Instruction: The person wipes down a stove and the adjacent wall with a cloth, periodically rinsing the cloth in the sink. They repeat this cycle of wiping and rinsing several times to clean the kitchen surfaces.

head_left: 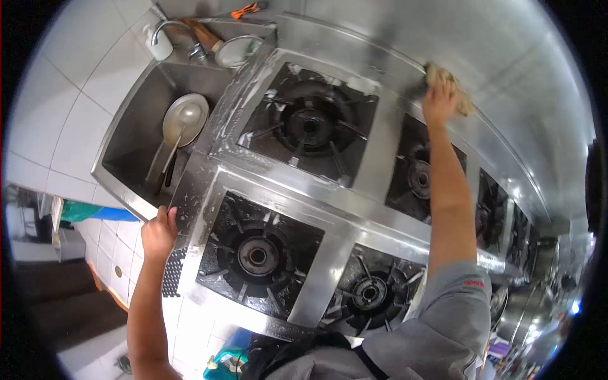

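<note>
At the back of the stove, my right hand [440,104] presses a crumpled tan cloth [465,104] against the ledge where the metal backsplash begins. Its fingers lie closed over the cloth. My left hand [159,234] is closed on the front edge of the steel stove [190,199], near the sink corner. White suds streak the stovetop around the back left burner [310,126] and along the panel beside the sink. The front left burner [257,254] and front middle burner [369,292] look wet, with their grates in place.
The steel sink [117,149] at left holds a round metal pan [185,120] and long-handled utensils. Behind it are a tap [166,24], a white pump bottle [158,44], a bowl [235,52] and an orange-handled tool [249,10]. More burners continue rightward.
</note>
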`<action>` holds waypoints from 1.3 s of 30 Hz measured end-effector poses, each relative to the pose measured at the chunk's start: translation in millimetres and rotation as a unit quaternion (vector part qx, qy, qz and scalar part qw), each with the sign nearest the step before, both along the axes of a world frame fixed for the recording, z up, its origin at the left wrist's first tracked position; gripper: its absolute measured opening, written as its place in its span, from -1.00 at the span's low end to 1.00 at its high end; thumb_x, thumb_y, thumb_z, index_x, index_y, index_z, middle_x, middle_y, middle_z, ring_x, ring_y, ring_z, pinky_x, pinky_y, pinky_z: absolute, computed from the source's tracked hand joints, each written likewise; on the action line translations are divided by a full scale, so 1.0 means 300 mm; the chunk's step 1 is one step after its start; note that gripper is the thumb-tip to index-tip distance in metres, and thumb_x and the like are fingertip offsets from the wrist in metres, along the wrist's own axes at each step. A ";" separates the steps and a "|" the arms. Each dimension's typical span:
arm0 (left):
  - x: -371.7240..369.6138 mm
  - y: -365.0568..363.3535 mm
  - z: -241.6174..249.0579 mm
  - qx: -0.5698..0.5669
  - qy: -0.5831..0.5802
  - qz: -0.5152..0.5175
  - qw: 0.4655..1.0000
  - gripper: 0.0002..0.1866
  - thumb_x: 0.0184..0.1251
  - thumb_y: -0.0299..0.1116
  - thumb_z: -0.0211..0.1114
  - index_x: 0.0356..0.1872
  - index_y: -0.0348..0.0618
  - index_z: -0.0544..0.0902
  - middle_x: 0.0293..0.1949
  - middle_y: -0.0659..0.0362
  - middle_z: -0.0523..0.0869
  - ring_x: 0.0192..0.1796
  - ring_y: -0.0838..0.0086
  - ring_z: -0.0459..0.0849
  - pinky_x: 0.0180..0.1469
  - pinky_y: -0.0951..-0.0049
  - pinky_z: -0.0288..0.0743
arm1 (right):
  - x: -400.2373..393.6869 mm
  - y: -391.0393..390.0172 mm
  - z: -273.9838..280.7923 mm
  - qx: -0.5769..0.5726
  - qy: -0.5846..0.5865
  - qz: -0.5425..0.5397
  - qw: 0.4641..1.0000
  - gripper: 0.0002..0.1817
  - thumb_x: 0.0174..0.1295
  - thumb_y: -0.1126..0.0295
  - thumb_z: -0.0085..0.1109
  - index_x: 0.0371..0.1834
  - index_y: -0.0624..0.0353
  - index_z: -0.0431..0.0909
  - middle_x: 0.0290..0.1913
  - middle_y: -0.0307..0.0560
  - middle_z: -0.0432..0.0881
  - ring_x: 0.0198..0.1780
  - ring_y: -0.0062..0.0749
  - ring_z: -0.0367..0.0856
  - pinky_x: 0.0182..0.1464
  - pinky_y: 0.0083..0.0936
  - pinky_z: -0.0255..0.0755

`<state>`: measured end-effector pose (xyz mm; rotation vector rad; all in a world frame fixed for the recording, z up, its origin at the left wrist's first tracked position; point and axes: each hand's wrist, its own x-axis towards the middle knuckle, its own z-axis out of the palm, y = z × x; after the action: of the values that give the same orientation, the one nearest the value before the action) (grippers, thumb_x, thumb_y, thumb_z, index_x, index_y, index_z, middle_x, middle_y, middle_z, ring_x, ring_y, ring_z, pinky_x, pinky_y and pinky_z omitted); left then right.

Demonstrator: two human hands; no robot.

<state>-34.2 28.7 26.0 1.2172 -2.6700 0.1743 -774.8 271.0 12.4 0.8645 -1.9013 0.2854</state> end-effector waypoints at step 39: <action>-0.015 -0.002 0.019 0.041 0.012 0.001 0.999 -0.70 0.45 -0.24 0.24 -0.46 -0.16 0.46 -0.75 -0.04 0.53 -0.65 -0.01 0.60 -0.62 0.11 0.44 | 0.307 -0.771 -0.090 0.269 -0.434 0.288 0.810 -0.53 0.50 -0.02 -0.10 0.45 -0.41 0.37 0.41 -0.16 0.47 0.45 -0.18 0.36 0.50 -0.27 0.16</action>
<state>-38.6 28.0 31.8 1.2375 -2.6802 0.0520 -682.8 39.6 -14.4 1.9618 -2.5619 0.5946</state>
